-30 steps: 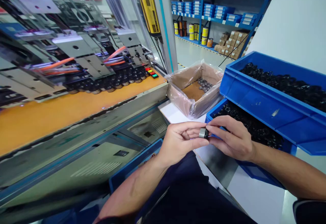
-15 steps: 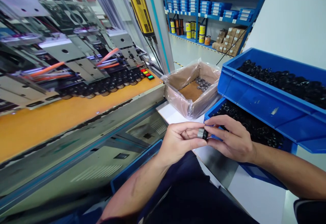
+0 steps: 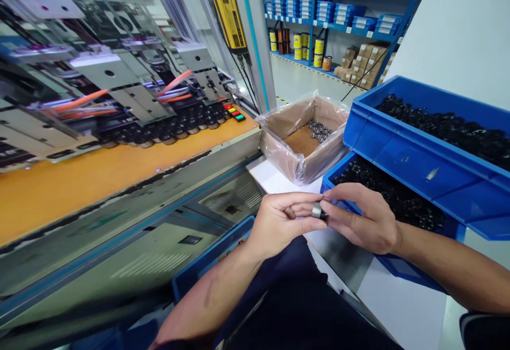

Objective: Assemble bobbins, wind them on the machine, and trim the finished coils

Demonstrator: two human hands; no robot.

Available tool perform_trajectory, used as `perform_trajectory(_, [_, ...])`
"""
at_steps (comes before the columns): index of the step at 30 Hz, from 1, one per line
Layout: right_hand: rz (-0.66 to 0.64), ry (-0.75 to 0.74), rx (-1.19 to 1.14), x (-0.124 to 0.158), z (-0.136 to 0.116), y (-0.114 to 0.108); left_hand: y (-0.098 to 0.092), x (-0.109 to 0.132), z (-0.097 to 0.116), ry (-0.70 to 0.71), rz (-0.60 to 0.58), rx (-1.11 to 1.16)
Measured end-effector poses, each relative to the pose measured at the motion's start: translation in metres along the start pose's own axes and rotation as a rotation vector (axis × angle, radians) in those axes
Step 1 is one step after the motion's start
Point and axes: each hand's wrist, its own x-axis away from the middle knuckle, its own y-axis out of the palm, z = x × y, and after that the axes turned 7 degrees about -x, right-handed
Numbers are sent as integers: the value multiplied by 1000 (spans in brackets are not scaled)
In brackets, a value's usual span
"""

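My left hand [image 3: 281, 221] and my right hand [image 3: 363, 217] meet in front of me, fingertips pinching one small grey metal ring part [image 3: 317, 211] between them. Just behind the right hand sits a lower blue bin [image 3: 398, 265] filled with small black parts [image 3: 392, 196]. A second blue bin [image 3: 406, 145] stacked above it holds more black parts [image 3: 450, 127]. Behind the hands stands a plastic-lined cardboard box [image 3: 305, 167] with several small metal rings [image 3: 319, 129] in it.
A machine with an orange deck [image 3: 99, 172], a row of black tooling [image 3: 167, 127] and coloured buttons [image 3: 235, 113] fills the left. A blue bin edge [image 3: 211, 257] lies below my left forearm. Blue storage shelves [image 3: 330, 10] stand far back.
Both hands stay together on the ring part; the right fingers have shifted slightly over it. The view has drifted a little.
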Motion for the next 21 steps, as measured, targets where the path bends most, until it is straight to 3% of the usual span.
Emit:
perform_trajectory(5, [-5, -104, 1, -4, -4, -2, -3, 2, 3, -104, -60, 25])
perform_trajectory(8, [-9, -25, -67, -5, -7, -1, -3, 2, 3, -125, -54, 48])
perform_trajectory(21, [54, -77, 29, -2, -9, 5, 6, 11, -9, 41, 87, 52])
